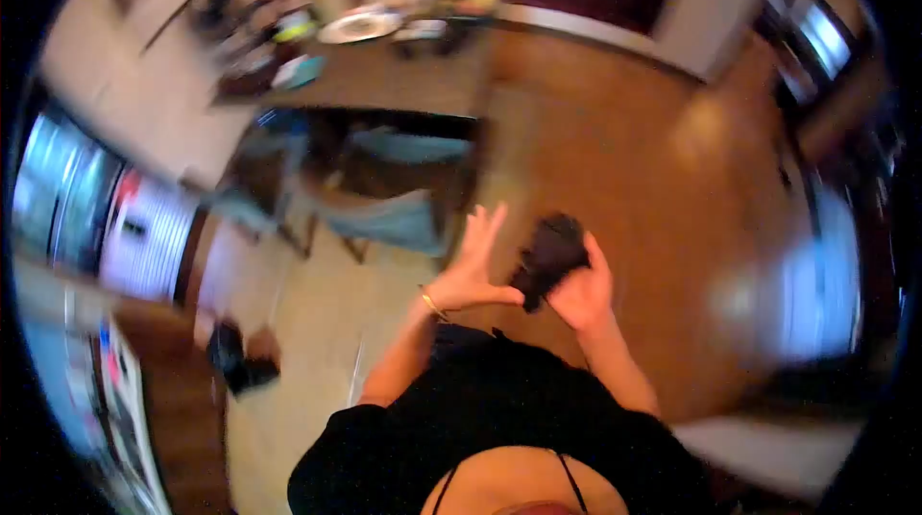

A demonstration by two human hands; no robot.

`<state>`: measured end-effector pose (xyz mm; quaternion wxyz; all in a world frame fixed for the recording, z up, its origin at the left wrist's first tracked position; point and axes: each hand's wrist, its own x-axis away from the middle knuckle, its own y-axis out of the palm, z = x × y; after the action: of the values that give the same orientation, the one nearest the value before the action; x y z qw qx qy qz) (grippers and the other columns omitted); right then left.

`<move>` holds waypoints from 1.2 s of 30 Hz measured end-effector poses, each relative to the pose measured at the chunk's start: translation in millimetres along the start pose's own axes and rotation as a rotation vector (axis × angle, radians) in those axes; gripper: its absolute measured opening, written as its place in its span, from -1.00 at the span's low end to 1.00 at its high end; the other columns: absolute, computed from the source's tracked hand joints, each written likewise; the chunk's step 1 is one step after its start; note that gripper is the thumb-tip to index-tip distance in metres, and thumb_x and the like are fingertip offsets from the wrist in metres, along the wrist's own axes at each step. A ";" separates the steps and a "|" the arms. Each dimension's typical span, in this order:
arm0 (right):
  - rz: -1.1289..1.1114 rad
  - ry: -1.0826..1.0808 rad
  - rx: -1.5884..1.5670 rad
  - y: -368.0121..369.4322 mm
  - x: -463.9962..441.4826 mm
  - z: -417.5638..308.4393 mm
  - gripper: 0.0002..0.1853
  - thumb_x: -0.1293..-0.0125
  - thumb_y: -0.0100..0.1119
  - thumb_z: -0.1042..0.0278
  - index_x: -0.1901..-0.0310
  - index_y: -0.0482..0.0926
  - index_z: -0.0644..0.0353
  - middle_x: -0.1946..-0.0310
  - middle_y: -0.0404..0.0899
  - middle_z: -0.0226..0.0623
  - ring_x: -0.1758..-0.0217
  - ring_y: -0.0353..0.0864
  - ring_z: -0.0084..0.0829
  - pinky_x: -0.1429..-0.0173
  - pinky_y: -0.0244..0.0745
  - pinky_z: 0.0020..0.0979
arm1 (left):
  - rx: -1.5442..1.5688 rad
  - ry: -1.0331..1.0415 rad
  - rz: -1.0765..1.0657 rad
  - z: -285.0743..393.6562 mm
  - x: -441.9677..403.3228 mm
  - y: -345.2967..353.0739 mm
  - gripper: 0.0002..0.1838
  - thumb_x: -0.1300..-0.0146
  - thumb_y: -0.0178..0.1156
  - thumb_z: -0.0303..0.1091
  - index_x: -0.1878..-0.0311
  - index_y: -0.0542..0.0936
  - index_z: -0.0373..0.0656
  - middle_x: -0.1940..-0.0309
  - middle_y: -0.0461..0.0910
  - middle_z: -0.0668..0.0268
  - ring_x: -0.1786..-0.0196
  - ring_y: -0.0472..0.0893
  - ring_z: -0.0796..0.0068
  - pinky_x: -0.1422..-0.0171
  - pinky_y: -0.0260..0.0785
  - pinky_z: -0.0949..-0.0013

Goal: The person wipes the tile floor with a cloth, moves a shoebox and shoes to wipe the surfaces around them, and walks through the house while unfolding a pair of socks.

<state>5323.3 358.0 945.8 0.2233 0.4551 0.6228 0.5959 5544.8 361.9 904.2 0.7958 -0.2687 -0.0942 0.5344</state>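
Note:
A dark, bunched item (554, 251), perhaps cloth, is held up in front of my chest; blur hides its exact kind. My right hand (588, 289) grips it from the right side, with the fingers along its edge. On the other side, my left hand (473, 265) is open, its fingers spread upward and its thumb reaching toward the item's lower end. Whether that thumb touches the item I cannot tell. A thin bracelet (432, 302) circles my left wrist.
Ahead to the left stands a table (403, 83) with a white plate (359, 27) and several blurred things on it. A chair with a blue-grey seat (389, 222) is at its near side. Wooden floor (663, 179) stretches to the right. A dark object (238, 361) lies low at left.

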 end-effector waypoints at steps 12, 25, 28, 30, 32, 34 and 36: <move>0.034 -0.714 0.131 -76.1 185.3 -250.9 -0.61 -0.45 0.03 0.05 -0.12 0.48 0.14 0.06 0.61 -0.26 0.08 0.63 -0.34 -0.06 0.58 -0.23 | 1.786 -0.071 -0.461 143.1 -232.9 259.7 -0.37 -0.36 0.11 -0.11 -0.41 0.27 -0.16 -0.44 0.19 0.06 -0.52 0.09 -0.05 -0.54 -0.02 -0.16; 0.234 -0.801 -0.297 -243.6 181.3 -436.4 -0.50 -0.44 0.00 -0.02 -0.26 0.43 0.11 -0.22 0.50 -0.25 -0.25 0.45 -0.19 -0.37 0.30 -0.13 | 0.804 -0.327 -0.478 163.0 -434.6 418.5 -0.60 -0.46 -0.02 0.05 0.09 0.46 -0.15 0.42 0.48 0.32 0.43 0.43 0.46 0.29 0.30 0.35; 0.385 -0.869 -0.373 -247.7 198.4 -514.5 -0.45 -0.46 -0.12 -0.16 -0.30 0.41 0.02 -0.30 0.43 -0.31 -0.27 0.44 -0.18 -0.37 0.28 -0.07 | 0.302 -0.019 -0.667 214.0 -502.6 478.8 -0.52 -0.42 0.01 0.06 0.05 0.56 -0.24 0.18 0.58 0.11 0.21 0.57 0.23 0.12 0.43 0.20; 0.377 -0.950 -0.350 -243.4 216.1 -559.9 -0.42 -0.44 -0.12 -0.20 -0.31 0.39 0.01 -0.30 0.43 -0.31 -0.28 0.43 -0.19 -0.36 0.28 -0.03 | 0.065 0.260 -0.836 247.4 -540.9 525.5 -0.46 -0.38 0.03 0.11 0.04 0.61 -0.26 0.00 0.59 -0.03 0.07 0.62 0.08 0.04 0.44 0.13; 0.374 -1.073 -0.266 -262.9 233.3 -586.4 -0.49 -0.46 -0.11 -0.14 -0.23 0.47 0.03 -0.11 0.56 -0.35 -0.17 0.53 -0.27 -0.27 0.44 -0.15 | -0.093 0.513 -0.970 276.4 -572.0 572.4 -0.48 -0.35 0.08 0.11 0.03 0.63 -0.21 -0.02 0.59 -0.02 0.06 0.61 0.00 0.05 0.45 0.09; 0.428 -1.229 -0.073 -283.0 243.1 -600.0 -0.51 -0.44 -0.04 -0.07 -0.24 0.45 0.06 -0.12 0.55 -0.32 -0.15 0.54 -0.28 -0.25 0.46 -0.15 | -0.235 0.892 -1.051 304.5 -597.7 619.6 -0.50 -0.31 0.12 0.11 0.03 0.64 -0.18 -0.01 0.60 0.04 0.07 0.60 -0.02 0.08 0.46 0.07; 0.655 -1.374 0.199 -282.5 259.4 -620.1 -0.52 -0.41 0.06 0.04 -0.25 0.42 0.11 -0.13 0.52 -0.27 -0.11 0.55 -0.27 -0.21 0.49 -0.16 | -0.253 0.998 -1.174 333.4 -613.0 659.4 -0.50 -0.27 0.17 0.12 0.03 0.64 -0.16 0.03 0.61 0.09 0.10 0.61 0.02 0.09 0.47 0.08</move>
<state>4603.4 274.9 865.0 0.3303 0.9025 0.2282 0.1562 4619.6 106.1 919.3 0.8599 -0.4720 0.0881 -0.1734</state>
